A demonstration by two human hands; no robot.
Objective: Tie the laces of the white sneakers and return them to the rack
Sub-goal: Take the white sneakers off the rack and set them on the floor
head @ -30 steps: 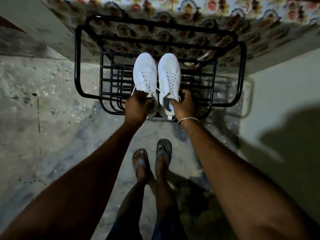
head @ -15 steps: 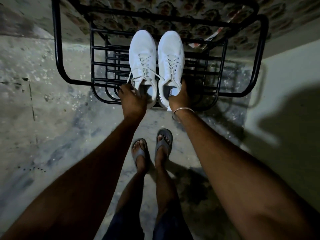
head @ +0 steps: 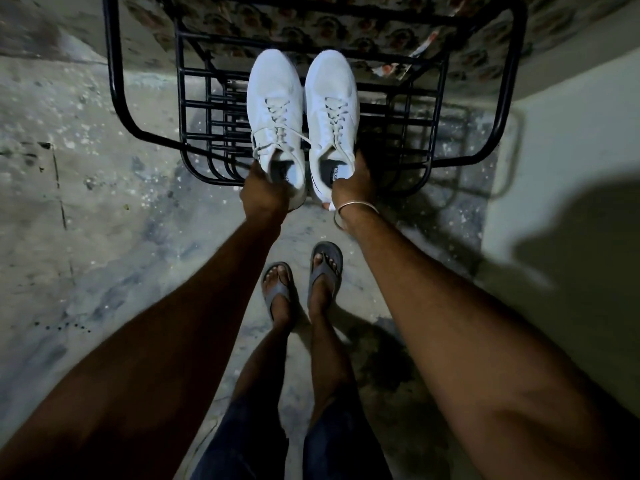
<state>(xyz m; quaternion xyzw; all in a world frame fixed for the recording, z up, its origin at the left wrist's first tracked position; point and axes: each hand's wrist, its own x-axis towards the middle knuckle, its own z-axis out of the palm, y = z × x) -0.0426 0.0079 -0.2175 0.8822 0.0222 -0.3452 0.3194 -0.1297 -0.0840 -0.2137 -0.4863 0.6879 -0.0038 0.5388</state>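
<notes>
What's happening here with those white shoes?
A person standing in flip-flops holds a pair of white sneakers over a black metal rack. The left hand grips the heel opening of the left sneaker, and the right hand, with a bangle on its wrist, grips the right sneaker. The shoes sit side by side, toes pointing away. Lace ends hang loose on the left one, so the laces look untied.

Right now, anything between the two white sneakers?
Head view: nothing solid. Left sneaker and right sneaker sit side by side, narrow gap, only a loose lace crossing it. Left hand and right hand grip the heels.
</notes>
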